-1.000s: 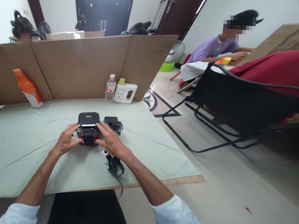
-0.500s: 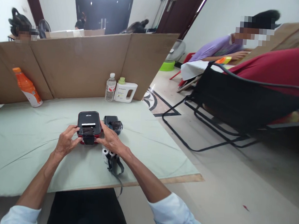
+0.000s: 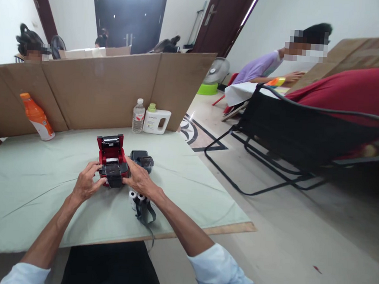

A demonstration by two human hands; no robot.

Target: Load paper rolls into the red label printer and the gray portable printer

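1. Device (image 3: 112, 161), red and black, sits in the head view on the green cloth (image 3: 186, 180) in front of me; its lid (image 3: 110, 141) stands raised at the far side.
2. My left hand (image 3: 88, 181) clamps its left side, my right hand (image 3: 140, 181) its right; fingers and thumbs are closed on its near end.
3. Opening the lid seems the step in hand, and looks done; the next move, I judge, calls for one hand steadying the body, the other freed.
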